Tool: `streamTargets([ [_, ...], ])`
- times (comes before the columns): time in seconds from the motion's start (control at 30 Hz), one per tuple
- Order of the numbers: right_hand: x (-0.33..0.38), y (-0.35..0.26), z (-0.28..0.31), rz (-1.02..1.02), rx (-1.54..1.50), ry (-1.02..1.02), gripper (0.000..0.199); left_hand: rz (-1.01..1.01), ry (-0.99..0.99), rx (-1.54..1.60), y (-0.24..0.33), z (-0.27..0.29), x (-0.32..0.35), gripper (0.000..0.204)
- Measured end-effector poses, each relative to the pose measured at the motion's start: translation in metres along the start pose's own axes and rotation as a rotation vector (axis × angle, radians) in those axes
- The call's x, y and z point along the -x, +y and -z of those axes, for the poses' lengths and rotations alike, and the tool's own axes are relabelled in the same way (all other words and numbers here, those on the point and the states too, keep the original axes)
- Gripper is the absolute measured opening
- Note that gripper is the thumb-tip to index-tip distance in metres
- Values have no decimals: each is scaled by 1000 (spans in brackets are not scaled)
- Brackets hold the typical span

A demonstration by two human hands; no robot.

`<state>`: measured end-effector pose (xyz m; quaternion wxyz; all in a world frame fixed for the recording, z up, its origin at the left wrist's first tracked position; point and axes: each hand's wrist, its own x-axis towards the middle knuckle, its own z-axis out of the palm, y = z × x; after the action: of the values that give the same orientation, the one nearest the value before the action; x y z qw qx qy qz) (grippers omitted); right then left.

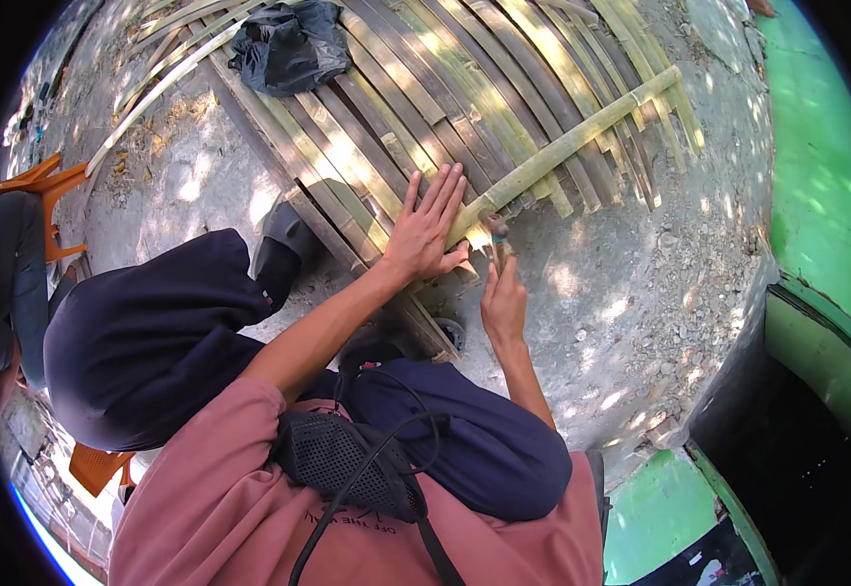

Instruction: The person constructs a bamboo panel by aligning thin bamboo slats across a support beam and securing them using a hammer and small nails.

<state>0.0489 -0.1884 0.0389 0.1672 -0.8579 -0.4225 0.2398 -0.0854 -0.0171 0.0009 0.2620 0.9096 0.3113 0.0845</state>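
My left hand (423, 227) lies flat with fingers stretched over the bamboo slats (347, 161), close to the near end of a thicker bamboo crosspiece (572, 146). That crosspiece runs slantwise over the slat ends toward the far right. In my right hand (504, 305) is a hammer (497, 230), gripped by its short handle. The hammer's head is beside the crosspiece's near end; whether it touches the bamboo I cannot tell. Several slats lie side by side, some greenish yellow, others dark and weathered.
A black plastic bag (290, 47) rests on the slats at the far left. An orange plastic stool (49, 190) and another person's leg (0, 283) are at the left. Gravelly ground (630, 313) spreads to the right, up to a green wall (821, 146).
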Motion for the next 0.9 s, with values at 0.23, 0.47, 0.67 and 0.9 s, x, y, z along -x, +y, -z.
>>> streamTargets([
  [0.23, -1, -33, 34, 28, -322, 185, 25, 37, -5, -10, -7, -1, 13, 113],
  [0.47, 4, 0, 2, 39, 86, -77, 22, -7, -2, 12, 1, 1, 1, 112],
  [0.67, -17, -46, 37, 66, -193, 139, 19, 34, 4, 13, -9, 2, 7, 111],
  [0.9, -1, -13, 17, 220, -145, 244, 21, 6, 8, 23, -1, 0, 1, 109],
])
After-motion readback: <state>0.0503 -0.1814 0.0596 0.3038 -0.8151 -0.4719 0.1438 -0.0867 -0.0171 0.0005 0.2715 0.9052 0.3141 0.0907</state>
